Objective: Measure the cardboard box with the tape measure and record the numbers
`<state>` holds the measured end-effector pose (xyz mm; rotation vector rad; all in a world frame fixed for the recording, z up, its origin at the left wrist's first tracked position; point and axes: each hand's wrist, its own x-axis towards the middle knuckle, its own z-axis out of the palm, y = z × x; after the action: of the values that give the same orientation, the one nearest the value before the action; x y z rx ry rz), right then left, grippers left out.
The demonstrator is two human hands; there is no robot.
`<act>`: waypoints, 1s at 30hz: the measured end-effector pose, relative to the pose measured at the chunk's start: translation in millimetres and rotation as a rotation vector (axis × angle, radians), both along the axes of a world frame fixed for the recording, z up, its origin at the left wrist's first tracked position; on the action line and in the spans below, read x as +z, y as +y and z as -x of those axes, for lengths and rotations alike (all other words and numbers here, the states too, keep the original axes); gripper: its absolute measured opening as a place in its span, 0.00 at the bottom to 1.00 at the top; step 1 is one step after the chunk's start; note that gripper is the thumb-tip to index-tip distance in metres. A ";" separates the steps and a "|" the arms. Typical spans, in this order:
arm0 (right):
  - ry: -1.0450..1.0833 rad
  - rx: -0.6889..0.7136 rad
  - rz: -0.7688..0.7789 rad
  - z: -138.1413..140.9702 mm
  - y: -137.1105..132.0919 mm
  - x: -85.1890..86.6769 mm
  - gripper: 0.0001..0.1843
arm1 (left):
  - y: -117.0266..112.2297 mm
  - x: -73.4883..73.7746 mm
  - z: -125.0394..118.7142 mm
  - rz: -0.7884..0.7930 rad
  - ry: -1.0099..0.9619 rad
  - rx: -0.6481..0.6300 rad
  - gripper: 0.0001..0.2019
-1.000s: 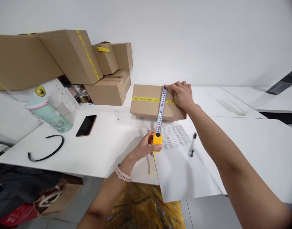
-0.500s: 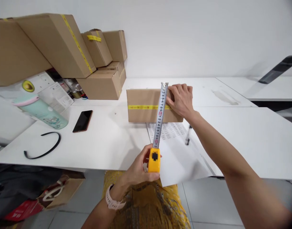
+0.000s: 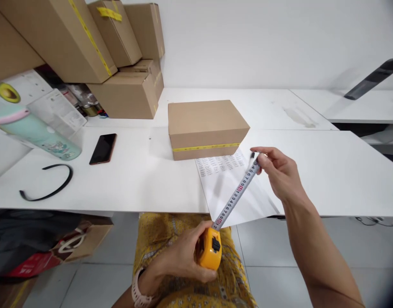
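White flat worktop (image 3: 311, 171) carries the oblong brown cardboard box (image 3: 204, 117), no contact. Left hand (image 3: 186, 254) wraps yellow plastic tape measure (image 3: 211, 252) off the front edge; right hand (image 3: 281, 173) pinches its silver metal blade (image 3: 237, 193) end. Probably mid-measuring; another reading would need that end on a box edge.

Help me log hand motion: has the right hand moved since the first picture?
Yes. Against the white table, the right hand has come off the lone cardboard box, nearer the wearer and rightward.

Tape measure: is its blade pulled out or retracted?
Pulled out: the silver blade spans from the yellow case to the right hand.
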<state>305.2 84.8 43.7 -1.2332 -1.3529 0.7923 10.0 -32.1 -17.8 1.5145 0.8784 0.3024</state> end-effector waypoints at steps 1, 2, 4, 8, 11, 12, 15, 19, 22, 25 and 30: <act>0.045 -0.007 0.018 -2.5 -9.5 -3.8 0.18 | -2.0 -0.2 0.2 -0.006 0.033 -0.009 0.44; 0.085 -0.017 0.025 -3.8 -18.3 -9.0 0.18 | -3.7 -0.9 0.4 -0.013 0.061 -0.009 0.45; 0.130 -0.016 0.027 -0.7 -35.6 -21.3 0.17 | -6.1 -2.7 0.9 -0.026 0.081 0.034 0.50; 0.084 0.157 0.091 30.2 -70.0 -42.1 0.13 | -6.8 -2.7 0.5 -0.051 -0.041 0.190 0.55; -0.042 0.374 0.181 50.0 -81.0 -48.9 0.13 | -3.8 3.6 2.8 -0.128 -0.124 0.258 0.52; -0.104 0.379 0.188 49.9 -78.5 -50.0 0.14 | -1.8 6.1 5.4 -0.170 -0.122 0.284 0.51; -0.306 0.050 0.140 25.5 -51.3 -52.8 0.16 | 9.2 12.8 21.4 -0.326 -0.020 0.394 0.48; -0.652 -0.434 0.282 -30.0 7.7 -61.8 0.18 | 38.8 20.5 53.6 -0.570 0.329 0.573 0.44; -0.843 -0.420 0.423 -51.7 41.7 -72.8 0.23 | 65.0 26.0 74.5 -0.664 0.737 0.639 0.42; -0.930 -0.325 0.412 -54.4 57.6 -84.5 0.25 | 85.2 28.7 90.0 -0.706 0.989 0.612 0.37; -0.549 -0.258 0.284 -62.6 56.7 -89.7 0.18 | 100.4 28.4 101.4 -0.917 1.102 0.560 0.29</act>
<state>367.8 141.4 -46.0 -1.9061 -1.4966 0.4865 -91.4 68.3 10.6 2.2828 2.2734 0.2715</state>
